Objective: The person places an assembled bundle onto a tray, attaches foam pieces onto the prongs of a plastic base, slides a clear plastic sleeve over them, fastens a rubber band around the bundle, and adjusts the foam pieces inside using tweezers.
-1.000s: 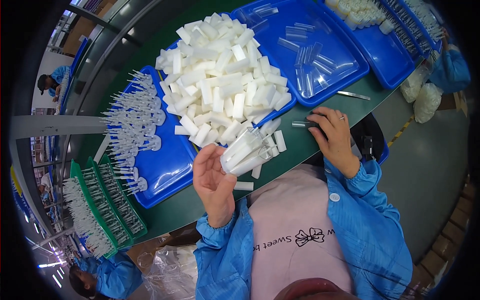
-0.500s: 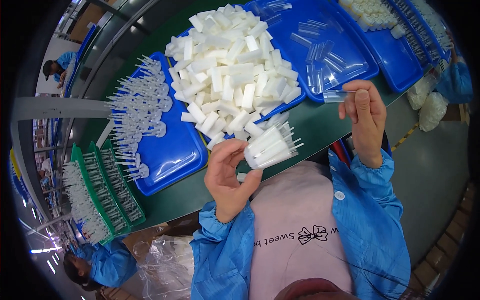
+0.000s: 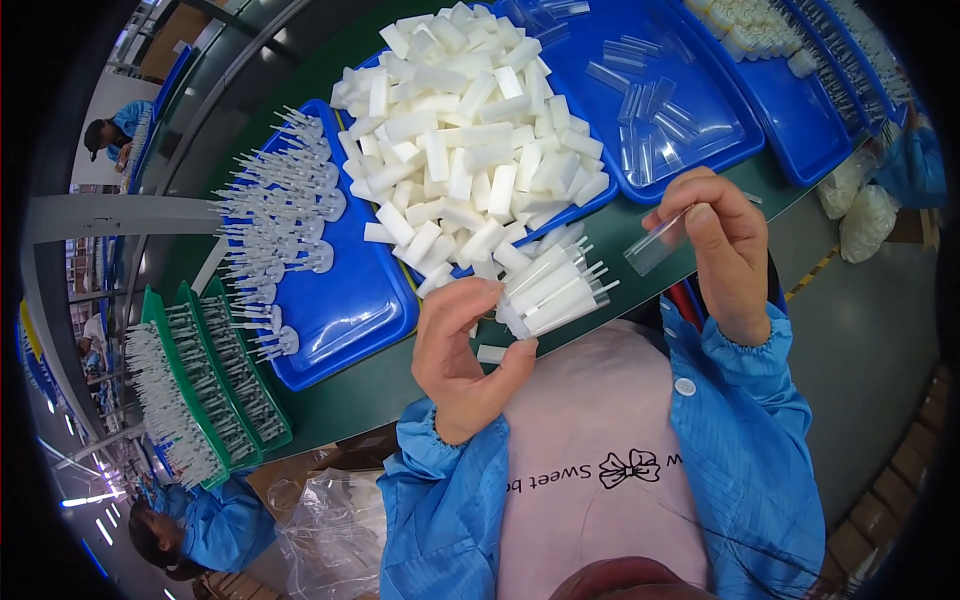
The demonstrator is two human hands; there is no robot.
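Observation:
My left hand (image 3: 460, 355) grips a white cluster piece (image 3: 555, 292) by its base, between thumb and fingers. Thin white rods stick out of it toward the right, several with clear sleeves around them. To its right, my right hand (image 3: 728, 255) pinches a clear plastic tube (image 3: 655, 248), which slants down toward the cluster without touching it. A small white block (image 3: 491, 354) lies beside my left thumb. Behind the cluster rises a big heap of white foam blocks (image 3: 455, 140), spilling over its blue tray.
Loose clear tubes (image 3: 632, 150) lie in a blue tray (image 3: 735, 145) at the back right. Left, another blue tray (image 3: 345, 335) carries white pronged pieces (image 3: 280, 215), near filled green racks (image 3: 215, 420). Further trays stand far right. Co-workers in blue (image 3: 215, 520) sit nearby.
My right hand has turned the clear tube from nearly level to slanting down-left, and brought it lower, nearer the cluster. My left hand has shifted slightly right with the cluster piece.

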